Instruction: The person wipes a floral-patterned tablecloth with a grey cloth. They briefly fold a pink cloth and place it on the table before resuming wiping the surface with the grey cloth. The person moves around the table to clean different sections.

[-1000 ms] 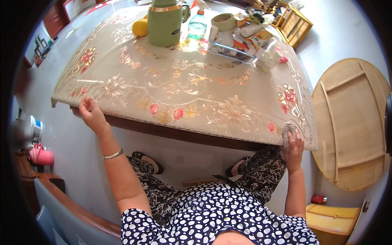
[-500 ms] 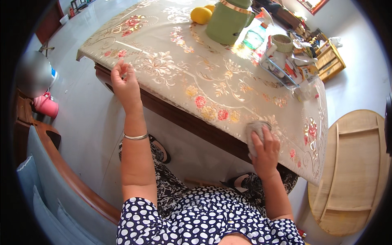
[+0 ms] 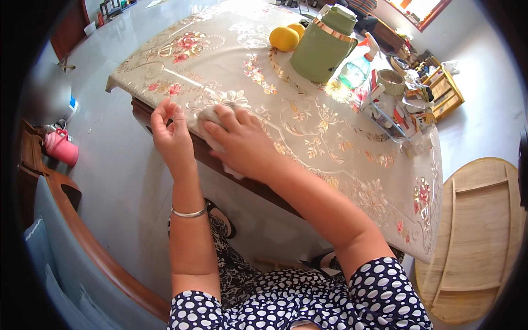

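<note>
My right hand presses a crumpled greyish cleaning cloth against the flowered tablecloth at the table's near edge. Its fingers spread over the cloth, and part of the cloth hangs past the edge below the palm. Just left of it, my left hand is raised by the table edge, fingers loosely curled and apart from the thumb, with nothing in it. A silver bangle circles my left wrist.
On the table stand a green thermos jug, yellow fruit, a spray bottle and a cluttered basket. A round wooden board leans at right. A blue-cushioned wooden seat and pink bucket are at left.
My right hand has swept the cloth leftward along the near edge, from the right part of the table to beside my left hand. The left hand has barely moved.
</note>
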The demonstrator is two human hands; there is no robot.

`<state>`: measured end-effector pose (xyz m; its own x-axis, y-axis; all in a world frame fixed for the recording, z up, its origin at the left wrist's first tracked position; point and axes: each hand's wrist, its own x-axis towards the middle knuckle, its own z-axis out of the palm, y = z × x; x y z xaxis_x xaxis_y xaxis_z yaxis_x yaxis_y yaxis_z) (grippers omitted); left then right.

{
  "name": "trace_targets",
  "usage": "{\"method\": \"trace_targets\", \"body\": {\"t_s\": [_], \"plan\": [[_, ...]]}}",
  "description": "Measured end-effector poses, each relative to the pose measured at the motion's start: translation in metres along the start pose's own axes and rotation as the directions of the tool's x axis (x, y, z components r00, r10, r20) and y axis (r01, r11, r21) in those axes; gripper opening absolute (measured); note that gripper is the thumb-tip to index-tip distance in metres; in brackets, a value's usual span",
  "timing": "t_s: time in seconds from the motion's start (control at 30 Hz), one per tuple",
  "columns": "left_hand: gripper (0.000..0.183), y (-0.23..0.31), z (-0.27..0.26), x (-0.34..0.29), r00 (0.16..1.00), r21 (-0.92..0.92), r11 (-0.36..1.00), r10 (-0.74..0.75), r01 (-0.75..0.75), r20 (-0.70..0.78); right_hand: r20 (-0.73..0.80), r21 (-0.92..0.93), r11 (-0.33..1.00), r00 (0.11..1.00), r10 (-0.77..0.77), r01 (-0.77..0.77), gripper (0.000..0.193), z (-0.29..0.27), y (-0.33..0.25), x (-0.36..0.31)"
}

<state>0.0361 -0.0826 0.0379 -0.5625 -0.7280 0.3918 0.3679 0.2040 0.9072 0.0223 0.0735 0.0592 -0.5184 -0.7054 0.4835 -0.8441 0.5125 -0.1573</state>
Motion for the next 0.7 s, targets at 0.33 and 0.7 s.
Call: {"method": "trace_targets", "body": {"t_s": [0.33, 0.7], "plan": [[0.027, 0.003, -0.001, 0.001, 1.0, -0.001, 1.0, -0.008, 0.008, 0.008, 0.045, -0.153, 0.942, 0.95, 0.309, -0.299, 0.043, 0.03, 0.106, 0.067], [0.027, -0.017, 0.013, 0.001, 0.996, -0.02, 1.0, 0.017, -0.015, 0.091, -0.056, -0.187, 0.819, 0.839, 0.542, -0.542, 0.036, -0.082, 0.155, -0.106]]}}
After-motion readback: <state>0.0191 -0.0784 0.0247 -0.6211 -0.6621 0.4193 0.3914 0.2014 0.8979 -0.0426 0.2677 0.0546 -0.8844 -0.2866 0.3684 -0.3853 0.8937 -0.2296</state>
